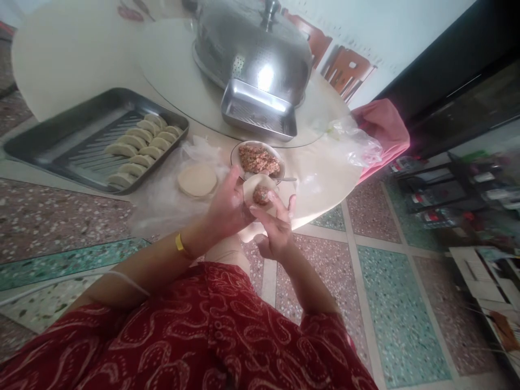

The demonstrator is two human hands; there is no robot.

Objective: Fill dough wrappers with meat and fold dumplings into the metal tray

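Observation:
My left hand (pixel 229 208) cups a round dumpling wrapper (pixel 254 187) with a lump of minced filling (pixel 261 195) on it. My right hand (pixel 275 227) touches the wrapper's near edge with its fingertips. Just beyond the hands sits a small bowl of minced meat filling (pixel 258 159) with a spoon handle (pixel 287 179) poking out. A stack of flat round wrappers (pixel 197 180) lies on plastic to the left of the bowl.
A metal tray (pixel 60 135) at the left holds several folded dumplings (pixel 140 146). A steel domed lid (pixel 252 49) over a metal tray (pixel 258 111) stands on the turntable behind. A clear plastic bag (pixel 353 142) and pink cloth (pixel 384 130) lie at the table's right edge.

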